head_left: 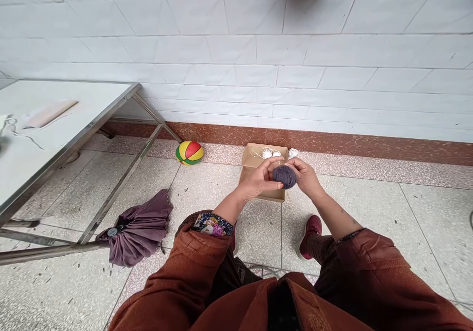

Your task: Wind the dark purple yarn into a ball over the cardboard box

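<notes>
A dark purple-grey ball of yarn (284, 177) is held up between my two hands, above a shallow cardboard box (254, 160). My left hand (258, 180) curves around the ball's left side, thumb below and fingers above. On the other side, the fingers and thumb of my right hand (303, 176) grip the ball's upper right edge. White balls of yarn (266, 153) with loose strands lie in the back part of the box. Another white ball (293, 152) rests just right of it, by the wall. My hands and the yarn hide part of the box.
At the left stands a white-topped table (92, 102) with a metal frame. A folded purple umbrella (142, 232) lies on the speckled floor by its leg. A colourful ball (189, 152) sits near the tiled wall. My red shoe (311, 232) is in front of the box.
</notes>
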Motion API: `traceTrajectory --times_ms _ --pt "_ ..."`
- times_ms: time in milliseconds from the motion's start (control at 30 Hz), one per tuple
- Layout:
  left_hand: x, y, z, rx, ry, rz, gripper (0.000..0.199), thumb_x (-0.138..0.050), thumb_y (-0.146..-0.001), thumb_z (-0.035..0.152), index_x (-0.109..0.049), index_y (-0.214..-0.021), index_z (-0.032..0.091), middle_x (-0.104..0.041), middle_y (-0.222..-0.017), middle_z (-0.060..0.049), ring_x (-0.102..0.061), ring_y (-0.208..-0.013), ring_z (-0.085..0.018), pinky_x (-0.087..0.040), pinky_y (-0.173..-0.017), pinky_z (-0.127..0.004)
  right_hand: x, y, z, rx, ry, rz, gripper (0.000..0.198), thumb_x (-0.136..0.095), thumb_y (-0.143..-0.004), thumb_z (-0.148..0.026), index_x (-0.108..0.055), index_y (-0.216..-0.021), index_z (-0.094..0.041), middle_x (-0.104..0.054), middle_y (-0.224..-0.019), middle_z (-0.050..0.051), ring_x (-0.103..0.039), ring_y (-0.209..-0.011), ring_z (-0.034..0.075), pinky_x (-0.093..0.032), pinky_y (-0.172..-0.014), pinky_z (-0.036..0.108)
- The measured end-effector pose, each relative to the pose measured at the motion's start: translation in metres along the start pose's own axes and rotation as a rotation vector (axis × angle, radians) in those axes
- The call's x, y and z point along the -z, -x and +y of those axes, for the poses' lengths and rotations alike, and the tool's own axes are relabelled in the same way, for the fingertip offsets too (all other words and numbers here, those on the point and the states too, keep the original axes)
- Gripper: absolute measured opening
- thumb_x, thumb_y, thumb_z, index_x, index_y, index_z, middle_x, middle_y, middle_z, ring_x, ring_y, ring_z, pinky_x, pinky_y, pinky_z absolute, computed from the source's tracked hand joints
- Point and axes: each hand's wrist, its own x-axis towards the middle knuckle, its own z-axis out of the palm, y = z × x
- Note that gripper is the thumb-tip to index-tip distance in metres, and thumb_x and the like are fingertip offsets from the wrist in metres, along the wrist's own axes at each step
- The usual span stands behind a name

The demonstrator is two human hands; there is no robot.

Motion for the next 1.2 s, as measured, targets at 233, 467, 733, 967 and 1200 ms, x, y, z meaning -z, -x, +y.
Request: traceTrajectory --times_ms 233,467,733,967,1200 --pt "0.016 -0.007 0.002 -0.039 0.026 0.347 0.058 -0.087 -0.066 0.031 -0.064 -0.118 0.019 -0.069 -0.116 -0.008 -0.064 -0.109 -0.022 -0.048 -0.101 -0.039 -0.016 0.011 0.002 0.024 0.126 -0.237 0.033 -0.054 -0.093 -0.052 -0.055 -0.078 -0.023 -0.056 -0.067 0.000 -0.051 -0.063 0.017 -0.042 -0.062 0.029" --pt "0.028 -0.006 0.004 -0.049 -0.556 0.546 0.054 -0.079 -0.065 0.024 -0.064 -0.117 0.018 -0.062 -0.120 -0.010 -0.062 -0.094 -0.020 -0.052 -0.081 -0.035 -0.003 0.027 -0.032 -0.006 -0.083 -0.585 0.036 -0.059 -0.093 -0.058 -0.065 -0.089 -0.022 -0.052 -0.062 -0.004 -0.046 -0.050 0.011 -0.038 -0.050 0.025" --pt "0.007 0.001 -0.003 0.025 -0.522 0.120 0.090 -0.078 -0.067 0.018 -0.042 -0.149 0.028 -0.062 -0.123 -0.009 -0.062 -0.095 -0.019 -0.051 -0.079 -0.034 0.018 0.006 -0.021 0.003 -0.116 -0.072 0.038 -0.062 -0.090 -0.060 -0.066 -0.085 -0.022 -0.050 -0.066 -0.002 -0.043 -0.059 0.013 -0.038 -0.057 0.028" --pt "0.002 0.000 0.001 0.004 -0.032 -0.002 0.071 -0.084 -0.070 0.024 -0.058 -0.136 0.027 -0.060 -0.138 -0.011 -0.058 -0.125 -0.027 -0.048 -0.103 -0.043 -0.001 0.000 0.008 -0.022 0.033 -0.050 0.030 -0.059 -0.090 -0.049 -0.064 -0.079 -0.022 -0.064 -0.077 0.002 -0.058 -0.075 0.019 -0.046 -0.072 0.032" --pt "0.017 -0.006 0.000 -0.032 -0.077 0.330 0.060 -0.083 -0.068 0.028 -0.061 -0.124 0.020 -0.067 -0.117 -0.008 -0.063 -0.108 -0.022 -0.049 -0.099 -0.039 -0.021 0.019 0.000 0.031 0.149 -0.340 0.029 -0.053 -0.095 -0.045 -0.061 -0.079 -0.023 -0.059 -0.065 0.001 -0.054 -0.061 0.018 -0.043 -0.061 0.030"
